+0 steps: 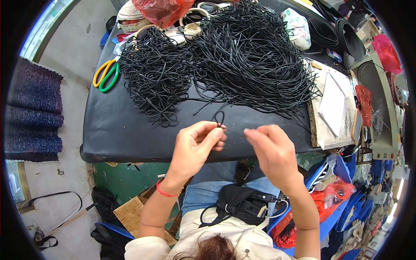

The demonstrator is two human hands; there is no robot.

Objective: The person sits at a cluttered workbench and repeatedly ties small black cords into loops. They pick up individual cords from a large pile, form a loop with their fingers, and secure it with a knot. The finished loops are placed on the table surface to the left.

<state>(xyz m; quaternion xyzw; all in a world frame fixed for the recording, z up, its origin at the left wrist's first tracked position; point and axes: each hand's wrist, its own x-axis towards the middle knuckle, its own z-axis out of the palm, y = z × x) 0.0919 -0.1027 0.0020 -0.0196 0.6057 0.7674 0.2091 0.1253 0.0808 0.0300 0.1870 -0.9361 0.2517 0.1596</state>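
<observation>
The thin black cord (pixel 219 118) shows only as a small loop at twelve o'clock of the left hand (pixel 196 145); its ends vanish between the pinching fingers (pixel 215 134), and the stretch toward the right hand (pixel 271 149) is too fine to follow. Whether the right hand's fingers actually grip it cannot be told. At the counter's (pixel 130 134) far edge, the red plastic bag (pixel 162 9) is cut off by the picture's top. The black cord heaps (pixel 251 56) hide the counter beneath them. At three o'clock, the grey machine (pixel 379 108) blurs into the rim.
</observation>
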